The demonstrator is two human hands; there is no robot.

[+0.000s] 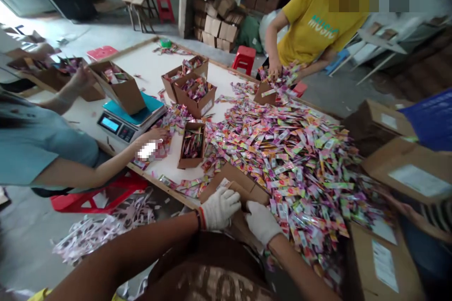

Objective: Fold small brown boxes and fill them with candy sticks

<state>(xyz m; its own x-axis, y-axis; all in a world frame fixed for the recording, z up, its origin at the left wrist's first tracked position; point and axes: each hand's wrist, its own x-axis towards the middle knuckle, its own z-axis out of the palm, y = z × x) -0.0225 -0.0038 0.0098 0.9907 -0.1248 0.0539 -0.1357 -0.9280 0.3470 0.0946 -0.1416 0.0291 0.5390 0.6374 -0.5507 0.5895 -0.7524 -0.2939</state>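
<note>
At the near edge of the table, both my hands are on a small brown cardboard box [231, 176] with its flaps spread. My left hand [221, 208], in a white knit glove, has its fingers curled over the box's near-left side. My right hand [262, 223], gloved the same way, grips the near-right side, with its thumb towards the flap. The inside of the box is mostly hidden. Just beyond it lies a large heap of small colourful packets [300, 160], and a small carton [190, 163] filled with packets stands upright ahead of my left hand.
At left, a person in light blue tilts a packet-filled box [129, 96] on a digital scale [120, 127]. Across the table, a person in yellow [314, 19] handles packets over a carton. Two filled cartons [196, 96] stand mid-table. Larger boxes [409, 169] crowd the right side.
</note>
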